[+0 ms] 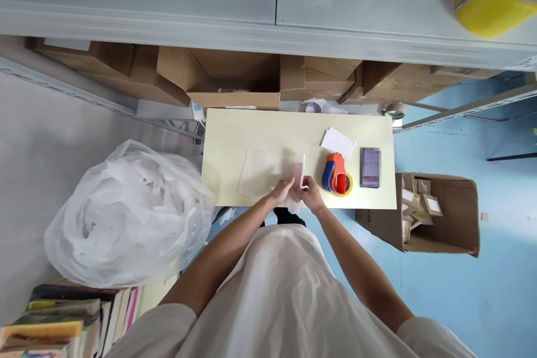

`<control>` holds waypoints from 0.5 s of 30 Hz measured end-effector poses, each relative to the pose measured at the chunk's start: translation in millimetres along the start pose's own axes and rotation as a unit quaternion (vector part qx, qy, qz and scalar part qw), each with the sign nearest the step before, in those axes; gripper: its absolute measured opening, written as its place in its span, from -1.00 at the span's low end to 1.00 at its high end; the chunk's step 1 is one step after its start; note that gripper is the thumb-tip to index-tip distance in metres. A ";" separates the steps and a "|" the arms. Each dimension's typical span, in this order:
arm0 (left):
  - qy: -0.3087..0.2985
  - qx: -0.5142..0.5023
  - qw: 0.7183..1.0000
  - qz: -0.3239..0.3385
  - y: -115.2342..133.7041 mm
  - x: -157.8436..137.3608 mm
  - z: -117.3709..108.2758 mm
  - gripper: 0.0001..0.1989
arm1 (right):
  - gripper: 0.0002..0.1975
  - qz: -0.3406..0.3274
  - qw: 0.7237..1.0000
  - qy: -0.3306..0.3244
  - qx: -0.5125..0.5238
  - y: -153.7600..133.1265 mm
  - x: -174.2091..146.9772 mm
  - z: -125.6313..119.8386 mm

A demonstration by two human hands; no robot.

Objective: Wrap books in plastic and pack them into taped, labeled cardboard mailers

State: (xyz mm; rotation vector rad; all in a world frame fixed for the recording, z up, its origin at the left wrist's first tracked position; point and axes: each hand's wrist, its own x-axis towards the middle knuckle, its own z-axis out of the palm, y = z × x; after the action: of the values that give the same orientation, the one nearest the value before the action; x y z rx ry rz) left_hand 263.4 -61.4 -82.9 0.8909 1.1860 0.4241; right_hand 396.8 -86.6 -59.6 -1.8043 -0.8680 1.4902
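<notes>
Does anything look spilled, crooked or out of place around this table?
I see no spill. A small brown scrap lies alone on the blue floor, outside the cardboard box, perhaps dropped. On the table, the white papers sit askew to its edges. The translucent wrap being handled looks crumpled at its near end.

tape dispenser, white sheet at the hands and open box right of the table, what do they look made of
Tape dispenser: probably hard plastic, smooth, solid red and blue. White sheet: thin, translucent film or foam, can't tell which; the table shows faintly through. Open box: apparently cardboard, matte brown with a creased flap.
</notes>
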 end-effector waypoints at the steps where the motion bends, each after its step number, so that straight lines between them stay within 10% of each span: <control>1: -0.009 -0.017 1.000 -0.015 2.7 -2.4 -5.7 -0.39 | -0.61 0.008 1.000 -0.015 0.003 -0.1 1.7 7.3; 8: 0.080 -0.094 0.992 -0.020 9.3 -13.6 -41.4 -0.35 | -0.45 0.009 0.999 -0.046 0.027 8.3 6.4 43.4; 15: 0.214 0.091 0.972 -0.014 -3.6 -17.4 -58.4 -0.46 | -0.53 -0.004 0.997 0.066 -0.035 35.5 5.1 26.5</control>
State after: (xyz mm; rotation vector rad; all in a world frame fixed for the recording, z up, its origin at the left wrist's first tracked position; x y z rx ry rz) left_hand 202.9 -54.2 -81.0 0.9671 1.6533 0.5063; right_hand 374.7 -101.4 -95.4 -1.9234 -0.8702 1.3345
